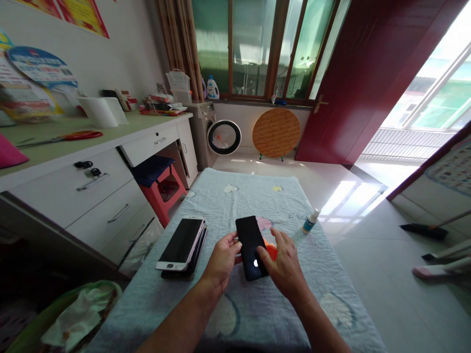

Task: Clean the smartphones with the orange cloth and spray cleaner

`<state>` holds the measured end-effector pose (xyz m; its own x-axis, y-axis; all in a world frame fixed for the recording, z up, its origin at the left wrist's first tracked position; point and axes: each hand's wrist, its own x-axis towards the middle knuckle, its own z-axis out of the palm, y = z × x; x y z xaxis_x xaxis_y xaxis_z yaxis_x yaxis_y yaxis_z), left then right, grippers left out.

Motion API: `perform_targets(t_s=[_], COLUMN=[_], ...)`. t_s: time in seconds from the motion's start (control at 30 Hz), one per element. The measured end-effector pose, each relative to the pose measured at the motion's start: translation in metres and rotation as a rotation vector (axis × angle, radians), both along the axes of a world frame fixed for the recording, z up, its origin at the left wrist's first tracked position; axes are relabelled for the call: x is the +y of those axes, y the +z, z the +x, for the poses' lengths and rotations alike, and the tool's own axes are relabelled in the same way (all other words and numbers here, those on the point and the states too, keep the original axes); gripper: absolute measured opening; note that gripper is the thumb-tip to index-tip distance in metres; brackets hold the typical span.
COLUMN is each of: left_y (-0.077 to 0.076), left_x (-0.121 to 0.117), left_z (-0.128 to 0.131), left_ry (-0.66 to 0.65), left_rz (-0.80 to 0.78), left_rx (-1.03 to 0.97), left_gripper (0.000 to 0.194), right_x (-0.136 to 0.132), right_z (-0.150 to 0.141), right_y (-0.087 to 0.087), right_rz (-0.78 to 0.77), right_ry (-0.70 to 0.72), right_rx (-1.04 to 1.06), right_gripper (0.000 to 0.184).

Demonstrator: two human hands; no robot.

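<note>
A black smartphone (251,255) with a dark, shiny screen is held over the cloth-covered table. My left hand (222,257) grips its left edge, thumb on the front and fingers behind. At the right edge of the phone, my right hand (285,264) rests its thumb on the screen, its other fingers spread. Something orange, possibly a cloth (271,250), shows between that thumb and the fingers; most of it is hidden. To the left lies a white-framed smartphone (182,241) on top of a darker one (198,255). A small spray bottle (310,222) stands on the right.
The table has a pale blue patterned cloth (221,196). Left is a white desk (99,181) with scissors (73,137) and a tissue roll (97,112). A red stool (162,189) is tucked under it. A waste bin (114,294) sits at lower left, a washing machine (204,127) behind.
</note>
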<state>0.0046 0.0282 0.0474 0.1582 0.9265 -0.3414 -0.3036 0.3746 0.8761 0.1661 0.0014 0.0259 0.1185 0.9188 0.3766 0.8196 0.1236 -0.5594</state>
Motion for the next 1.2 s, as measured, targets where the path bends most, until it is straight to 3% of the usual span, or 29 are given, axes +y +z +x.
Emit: perform_targets(t_s=[0.07,0.13,0.3,0.43,0.53,0.63,0.73,0.83,1.0,1.07,1.2], left_y=[0.001,0.001,0.001,0.000,-0.006,-0.020,-0.036,-0.046,-0.044,-0.040,-0.034], left_x=[-0.002,-0.003,-0.007,-0.006,-0.001,0.003,0.003,0.002,0.004,0.006,0.010], left_z=[0.007,0.016,0.038,0.048,0.048,0.042,0.036,0.036,0.040,0.038,0.024], left_ry=[-0.001,-0.001,-0.009,-0.132,-0.195,-0.258,-0.445,-0.531,-0.507,-0.469,-0.259], left_rz=[0.024,0.047,0.108,0.207,0.468,0.740,0.855,0.910,1.000,0.990,0.836], left_rx=[-0.011,-0.026,-0.078,-0.039,0.182,0.687,0.989,1.089,1.055,1.014,0.847], left_gripper=[0.042,0.043,0.046,0.043,0.034,0.033,0.042,0.047,0.021,0.021,0.019], right_x=[-0.007,-0.013,-0.016,-0.018,-0.023,-0.032,-0.044,-0.053,-0.057,-0.055,-0.050], right_z=[-0.007,-0.013,-0.012,-0.001,0.017,0.044,0.075,0.099,0.114,0.115,0.114], right_y=[0.007,0.013,0.023,0.022,0.016,0.008,-0.003,-0.016,-0.024,-0.024,-0.023], right_rz=[-0.051,-0.082,-0.095,-0.088,-0.087,-0.098,-0.153,-0.179,-0.223,-0.234,-0.255], right_ry=[0.035,0.041,0.009,-0.058,-0.101,-0.141,-0.205,-0.268,-0.325,-0.337,-0.339], right_rx=[-0.048,-0.073,-0.061,-0.033,-0.018,-0.055,-0.098,-0.136,-0.203,-0.237,-0.289], right_gripper=[0.072,0.080,0.074,0.070,0.072,0.071,0.070,0.069,0.066,0.065,0.065])
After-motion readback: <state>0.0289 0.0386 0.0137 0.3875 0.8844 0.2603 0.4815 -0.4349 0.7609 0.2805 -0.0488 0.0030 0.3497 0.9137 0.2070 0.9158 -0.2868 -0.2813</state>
